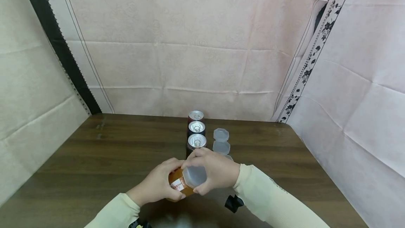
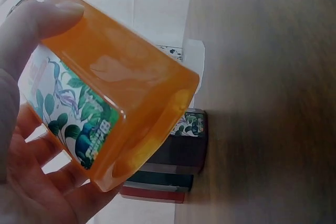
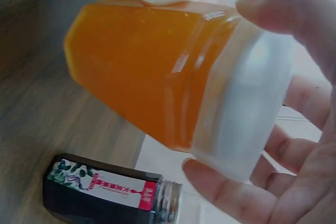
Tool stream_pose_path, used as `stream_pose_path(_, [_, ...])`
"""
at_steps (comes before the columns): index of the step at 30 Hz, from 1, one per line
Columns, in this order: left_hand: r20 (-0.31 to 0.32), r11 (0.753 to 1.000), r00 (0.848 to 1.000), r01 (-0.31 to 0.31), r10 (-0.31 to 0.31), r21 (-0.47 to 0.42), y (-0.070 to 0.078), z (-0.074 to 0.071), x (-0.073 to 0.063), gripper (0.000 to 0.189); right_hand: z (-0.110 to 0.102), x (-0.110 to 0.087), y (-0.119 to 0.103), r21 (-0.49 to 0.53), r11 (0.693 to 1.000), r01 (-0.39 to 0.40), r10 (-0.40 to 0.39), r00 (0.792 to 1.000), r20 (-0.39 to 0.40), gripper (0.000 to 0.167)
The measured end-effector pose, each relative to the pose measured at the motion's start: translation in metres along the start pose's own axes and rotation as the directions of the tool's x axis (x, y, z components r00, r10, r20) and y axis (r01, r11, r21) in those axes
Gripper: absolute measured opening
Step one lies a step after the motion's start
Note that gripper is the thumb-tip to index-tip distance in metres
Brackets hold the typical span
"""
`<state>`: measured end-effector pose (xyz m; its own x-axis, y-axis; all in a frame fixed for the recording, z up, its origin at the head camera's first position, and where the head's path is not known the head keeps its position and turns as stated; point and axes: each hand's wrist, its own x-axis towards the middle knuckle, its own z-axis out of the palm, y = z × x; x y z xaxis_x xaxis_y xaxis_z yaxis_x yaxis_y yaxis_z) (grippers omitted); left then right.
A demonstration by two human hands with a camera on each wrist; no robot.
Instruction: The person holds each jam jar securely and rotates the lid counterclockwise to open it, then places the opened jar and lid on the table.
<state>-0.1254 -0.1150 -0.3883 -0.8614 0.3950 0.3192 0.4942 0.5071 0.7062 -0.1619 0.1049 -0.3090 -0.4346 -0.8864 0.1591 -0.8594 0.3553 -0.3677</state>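
My left hand (image 1: 157,183) grips a jar of orange liquid (image 1: 175,175), tilted with its lid end toward the right. In the left wrist view the thumb lies along one side of the jar and the fingers are round the labelled side. My right hand (image 1: 219,169) holds the translucent white lid (image 1: 194,177) on the jar's end, thumb and fingers about its rim. Just beyond the hands stand three dark jars in a row with silver pull-tab tops; the nearest jar (image 3: 105,187) shows a threaded neck and a white-and-red label in the right wrist view.
Beside the dark jars, on their right, lie translucent lids (image 1: 221,147) in a row, the nearest partly hidden by my right hand. The brown wooden table (image 1: 126,143) reaches back to a pale cloth wall (image 1: 202,62). More cloth hangs at both sides.
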Motion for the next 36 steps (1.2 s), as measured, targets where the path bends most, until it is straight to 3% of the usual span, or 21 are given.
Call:
stream_pose_path(4, [0.010,1.000,1.000,-0.004,0.004,-0.021,-0.001,-0.002,0.001,0.070,0.000,-0.001,0.002,0.027,0.998,0.051,-0.050,0.998,-0.042,0.052])
stream_pose_path(7, [0.032,0.999,0.999,0.010,-0.008,-0.052,-0.005,-0.004,-0.002,0.072,-0.010,-0.005,0.003,0.065,0.992,0.109,-0.100,0.987,-0.124,0.051])
stream_pose_path(11, [0.028,0.998,0.998,0.054,-0.052,-0.040,-0.013,-0.004,-0.012,0.077,-0.039,-0.017,0.004,0.133,0.986,0.105,-0.069,0.966,-0.250,0.052])
stream_pose_path(14, [-0.010,0.997,0.997,0.071,-0.072,-0.030,-0.015,-0.003,-0.015,0.081,-0.052,-0.026,0.003,0.190,0.978,0.083,-0.024,0.956,-0.292,0.054])
stream_pose_path(22, [-0.103,0.992,0.988,0.107,-0.114,-0.071,-0.008,0.002,-0.007,0.079,-0.046,-0.034,0.009,0.292,0.954,0.069,0.043,0.932,-0.360,0.057])
stream_pose_path(27, [-0.170,0.983,0.973,0.139,-0.158,-0.119,-0.005,0.003,-0.004,0.077,-0.041,-0.038,0.017,0.384,0.917,0.108,0.065,0.909,-0.411,0.058])
stream_pose_path(36, [-0.219,0.965,0.950,0.183,-0.222,-0.188,-0.002,0.006,0.000,0.075,-0.036,-0.043,0.026,0.445,0.885,0.136,0.085,0.892,-0.443,0.057])
